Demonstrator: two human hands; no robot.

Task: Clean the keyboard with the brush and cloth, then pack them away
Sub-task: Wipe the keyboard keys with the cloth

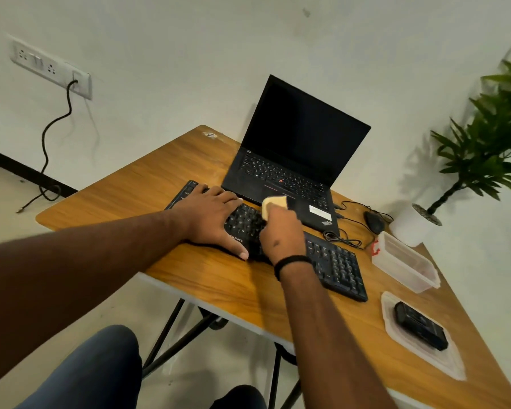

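Observation:
A black keyboard [337, 264] lies slanted across the wooden table [148, 184], in front of an open laptop. My left hand [213, 216] rests flat on the keyboard's left part, fingers spread. My right hand [281, 234] is over the keyboard's middle, closed around a brush with a pale wooden handle [273, 203] that sticks up out of my fist. The bristles are hidden behind my hand. No cloth can be seen.
A black laptop [295, 154] stands open behind the keyboard. To the right are a mouse [374, 222] with its cable, a clear plastic box [404, 261], its lid [419, 346] carrying a black device [419, 326], and a potted plant [484, 154].

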